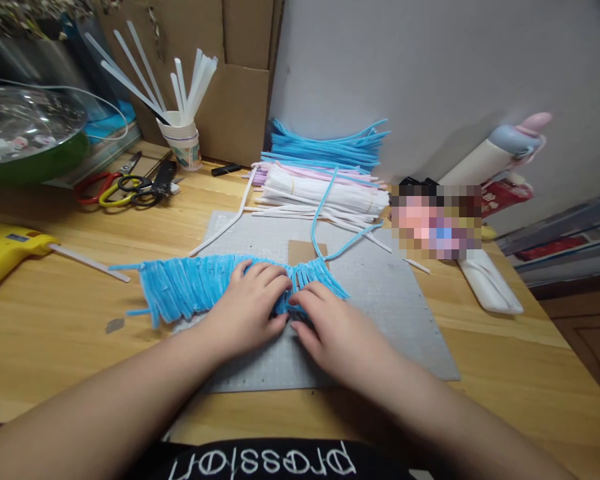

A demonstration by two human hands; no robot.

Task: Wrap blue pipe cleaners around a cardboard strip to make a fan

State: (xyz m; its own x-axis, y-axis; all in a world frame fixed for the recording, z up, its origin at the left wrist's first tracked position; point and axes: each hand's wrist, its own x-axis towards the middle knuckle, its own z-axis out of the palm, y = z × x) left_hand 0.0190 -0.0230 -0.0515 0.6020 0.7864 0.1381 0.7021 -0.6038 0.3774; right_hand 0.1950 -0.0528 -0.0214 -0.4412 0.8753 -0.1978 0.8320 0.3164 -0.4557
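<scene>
1. Head view: grey mat (390, 327) lies before you.
2. Blue fuzzy strip (190, 287) crosses the mat's left edge.
3. Your left hand (255, 303), above the mat, is clamped on this strip.
4. Your right hand (337, 330), over the mat, touches the strip; whether it pinches, I cannot tell.
5. Brown cardboard piece (303, 251) is on the mat.

blk top (253, 446) w/ wht lettering (285, 461)

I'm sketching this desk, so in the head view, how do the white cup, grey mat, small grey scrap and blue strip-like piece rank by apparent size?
1. grey mat
2. blue piece
3. white cup
4. grey scrap

The cup stands farther back, which shrinks its look.
</scene>
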